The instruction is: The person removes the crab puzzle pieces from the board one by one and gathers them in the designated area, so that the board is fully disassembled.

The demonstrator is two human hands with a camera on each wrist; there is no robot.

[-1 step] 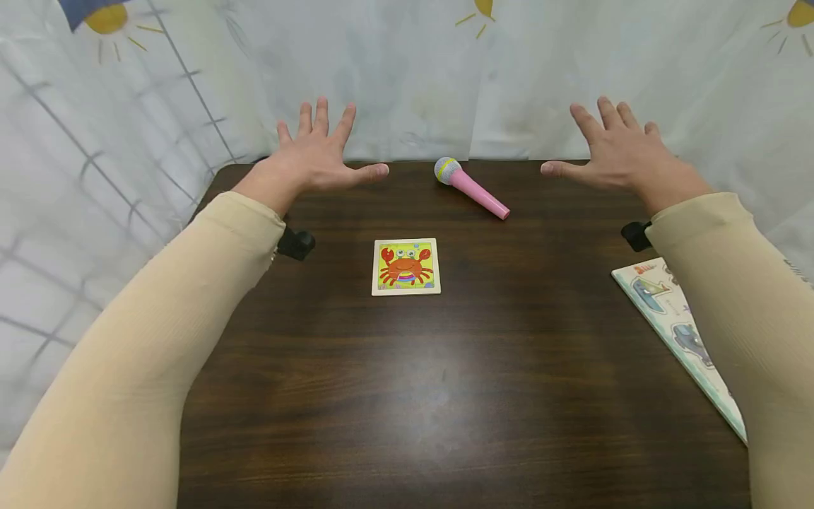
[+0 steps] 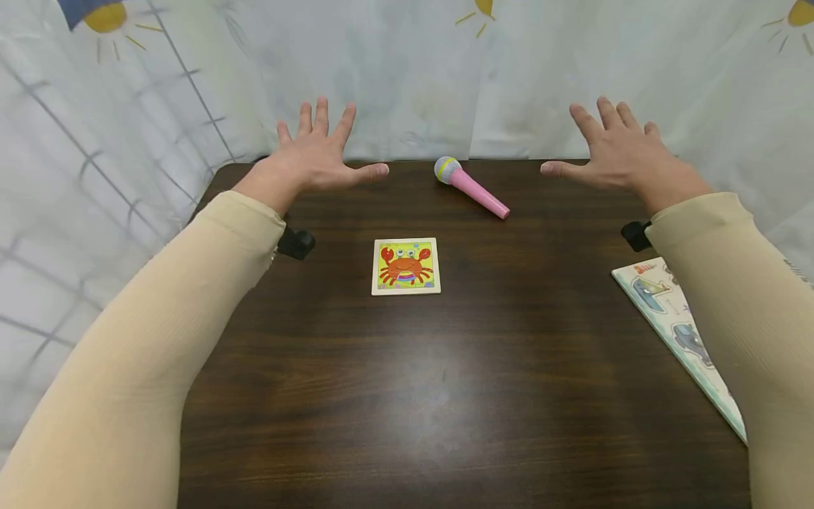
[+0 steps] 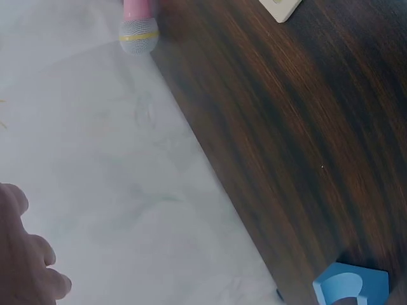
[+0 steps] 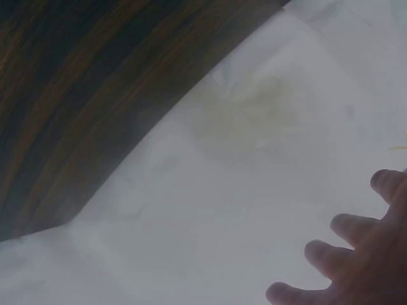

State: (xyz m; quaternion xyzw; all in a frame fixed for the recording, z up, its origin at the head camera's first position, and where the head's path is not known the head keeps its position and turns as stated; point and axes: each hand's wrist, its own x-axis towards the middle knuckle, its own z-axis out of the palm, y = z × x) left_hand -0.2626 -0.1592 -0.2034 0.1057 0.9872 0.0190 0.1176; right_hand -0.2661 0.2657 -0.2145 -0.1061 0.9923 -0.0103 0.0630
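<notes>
Fingers spread, my left hand (image 2: 311, 155) is held out over the far left part of the table and grasps nothing. My right hand (image 2: 620, 155) mirrors it at the far right, also spread and holding nothing. Between them, near the back edge, lies a toy microphone (image 2: 473, 187) with a pink handle and a silvery head banded in yellow. A small square crab puzzle (image 2: 405, 266) in a pale wooden frame lies flat, nearer than the microphone. In the left wrist view the microphone's head (image 3: 138, 37) and one corner of the puzzle frame (image 3: 280, 7) show.
A larger picture board (image 2: 674, 336) lies at the right edge, partly covered by my right sleeve. A blue object (image 3: 353, 284) stands on the table in the left wrist view. White curtains (image 2: 407, 85) hang behind the dark wooden table (image 2: 432, 396).
</notes>
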